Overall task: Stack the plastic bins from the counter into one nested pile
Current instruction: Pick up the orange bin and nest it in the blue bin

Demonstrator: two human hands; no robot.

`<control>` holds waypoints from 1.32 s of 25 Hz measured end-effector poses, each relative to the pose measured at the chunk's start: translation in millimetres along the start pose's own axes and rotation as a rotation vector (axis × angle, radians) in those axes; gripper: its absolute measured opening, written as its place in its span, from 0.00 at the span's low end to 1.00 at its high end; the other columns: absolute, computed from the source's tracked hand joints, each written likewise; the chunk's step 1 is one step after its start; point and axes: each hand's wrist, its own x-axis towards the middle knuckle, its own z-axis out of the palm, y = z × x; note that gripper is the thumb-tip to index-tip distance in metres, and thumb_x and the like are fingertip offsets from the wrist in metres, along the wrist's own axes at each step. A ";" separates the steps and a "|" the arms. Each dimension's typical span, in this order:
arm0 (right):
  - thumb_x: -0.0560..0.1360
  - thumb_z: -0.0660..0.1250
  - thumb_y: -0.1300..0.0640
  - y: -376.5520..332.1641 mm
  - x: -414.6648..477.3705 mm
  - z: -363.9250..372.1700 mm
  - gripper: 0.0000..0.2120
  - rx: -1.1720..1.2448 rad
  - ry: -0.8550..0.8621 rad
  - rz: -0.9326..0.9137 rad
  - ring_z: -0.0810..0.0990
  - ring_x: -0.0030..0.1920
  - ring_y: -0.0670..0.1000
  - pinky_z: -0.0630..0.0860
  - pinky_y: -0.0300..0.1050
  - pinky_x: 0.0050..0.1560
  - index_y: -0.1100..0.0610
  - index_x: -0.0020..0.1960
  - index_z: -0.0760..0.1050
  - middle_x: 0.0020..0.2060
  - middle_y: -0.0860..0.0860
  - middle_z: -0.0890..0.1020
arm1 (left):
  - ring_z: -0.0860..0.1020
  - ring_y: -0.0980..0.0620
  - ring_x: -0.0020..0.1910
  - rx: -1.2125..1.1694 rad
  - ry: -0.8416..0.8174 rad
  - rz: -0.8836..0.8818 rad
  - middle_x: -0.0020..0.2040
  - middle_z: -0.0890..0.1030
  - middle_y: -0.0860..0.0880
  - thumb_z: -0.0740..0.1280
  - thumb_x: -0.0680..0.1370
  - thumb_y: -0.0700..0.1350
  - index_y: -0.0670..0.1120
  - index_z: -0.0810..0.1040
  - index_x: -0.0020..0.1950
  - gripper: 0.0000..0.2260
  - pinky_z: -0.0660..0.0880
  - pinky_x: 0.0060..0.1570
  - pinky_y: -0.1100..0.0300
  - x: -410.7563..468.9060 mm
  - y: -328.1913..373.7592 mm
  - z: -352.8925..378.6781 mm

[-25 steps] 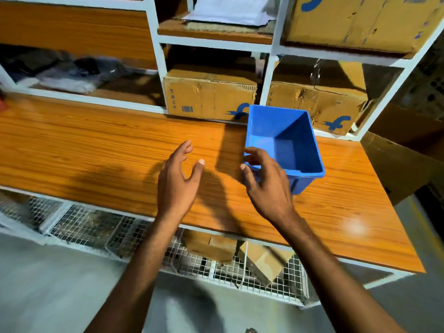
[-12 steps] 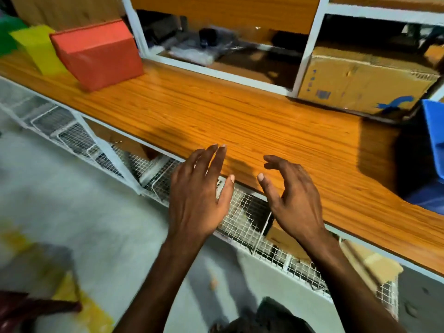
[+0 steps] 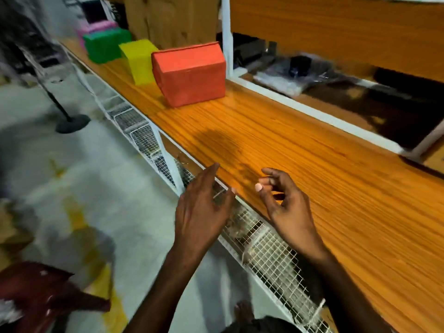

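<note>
A row of upturned plastic bins stands on the wooden counter (image 3: pixel 300 159) at the far left: a red bin (image 3: pixel 189 75) nearest, then a yellow bin (image 3: pixel 139 60), a green bin (image 3: pixel 105 45) and a pink bin (image 3: pixel 98 27) behind. My left hand (image 3: pixel 201 212) hovers over the counter's front edge, empty, fingers apart. My right hand (image 3: pixel 286 207) is just over the counter beside it, empty, fingers loosely curled apart. Both hands are well short of the red bin. The blue bin is out of view.
White wire-mesh baskets (image 3: pixel 264 251) hang under the counter's front edge. A white shelf frame (image 3: pixel 227 34) rises behind the red bin, with dark packets (image 3: pixel 293 73) in the compartment. A black stand base (image 3: pixel 72 123) sits on the grey floor at left.
My view has swung left, away from the blue bin, which has left the frame. Both empty hands travelled left along the counter's edge, and the coloured bins came closer.
</note>
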 end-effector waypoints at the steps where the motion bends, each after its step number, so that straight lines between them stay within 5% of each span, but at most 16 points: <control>1: 0.80 0.69 0.46 -0.8 16.5 12.9 0.17 0.003 -0.029 -0.016 0.82 0.56 0.39 0.83 0.50 0.54 0.42 0.68 0.75 0.55 0.39 0.83 | 0.69 0.52 0.75 0.027 0.031 -0.014 0.77 0.70 0.54 0.64 0.80 0.61 0.55 0.65 0.79 0.28 0.68 0.70 0.55 11.3 -9.2 -4.2; 7: 0.81 0.68 0.45 -17.8 104.5 110.8 0.18 -0.006 -0.168 -0.082 0.81 0.56 0.38 0.83 0.52 0.49 0.43 0.70 0.72 0.56 0.38 0.82 | 0.69 0.53 0.74 0.191 0.116 -0.055 0.77 0.70 0.55 0.63 0.80 0.60 0.57 0.63 0.79 0.28 0.69 0.67 0.55 82.2 -87.0 -40.2; 17: 0.80 0.69 0.47 -50.9 227.5 271.0 0.21 -0.081 -0.117 -0.112 0.79 0.57 0.35 0.81 0.42 0.46 0.43 0.72 0.71 0.57 0.38 0.82 | 0.73 0.58 0.71 0.018 0.130 -0.029 0.72 0.74 0.61 0.65 0.78 0.62 0.60 0.71 0.74 0.24 0.68 0.59 0.66 220.9 -243.1 -105.3; 23: 0.80 0.70 0.47 -66.4 305.5 315.1 0.19 -0.140 -0.034 -0.075 0.79 0.60 0.37 0.78 0.39 0.53 0.42 0.70 0.73 0.58 0.39 0.82 | 0.74 0.59 0.68 -0.249 -0.012 -0.047 0.70 0.74 0.64 0.65 0.77 0.66 0.65 0.70 0.71 0.23 0.78 0.62 0.49 325.8 -291.6 -108.4; 33: 0.77 0.73 0.49 -36.0 495.2 350.8 0.15 -0.299 0.216 -0.108 0.79 0.60 0.49 0.75 0.47 0.61 0.49 0.63 0.80 0.59 0.46 0.82 | 0.77 0.59 0.63 -0.425 -0.100 0.044 0.66 0.78 0.60 0.68 0.76 0.59 0.62 0.73 0.68 0.21 0.79 0.57 0.48 521.5 -335.9 -49.3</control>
